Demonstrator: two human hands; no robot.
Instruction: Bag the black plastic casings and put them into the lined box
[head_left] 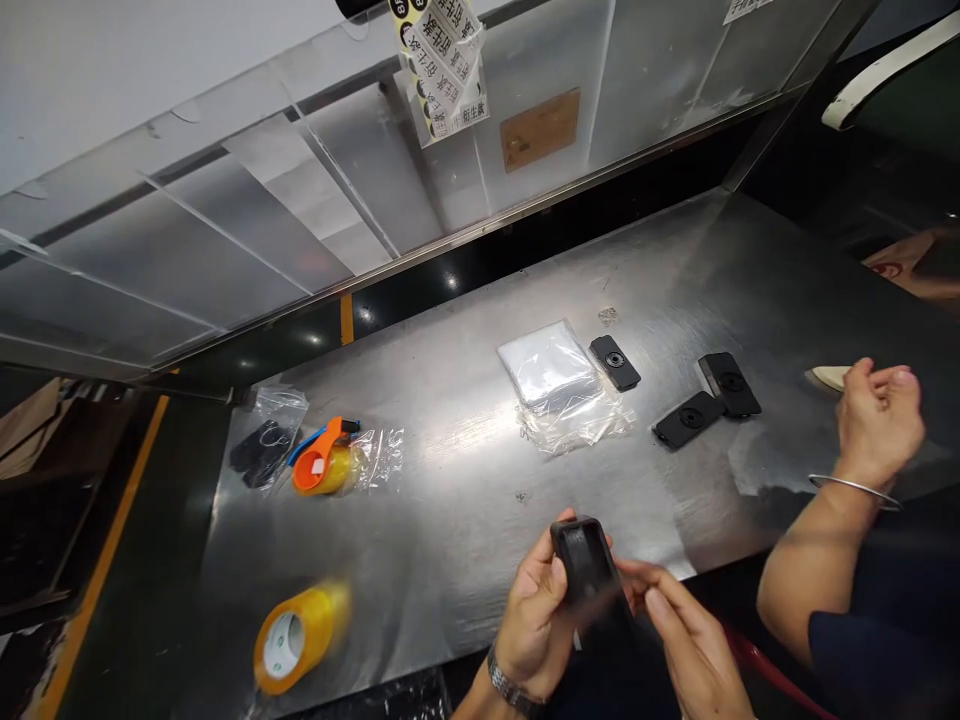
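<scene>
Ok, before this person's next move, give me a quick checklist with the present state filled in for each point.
1. Left hand has hold of the case: ok, fingers and thumb on its side.
2. Right hand gripping something: cannot tell; its fingertips are at the case's right edge.
3. Case's underside checked: cannot tell, it faces away from view.
4. Co-worker's hand clear of the case: ok, it is off at the far right.
5. Black blocks all apart: not ok, two of the three meet at a corner.
6. Tape roll clear of both hands: ok, off to the left.
</scene>
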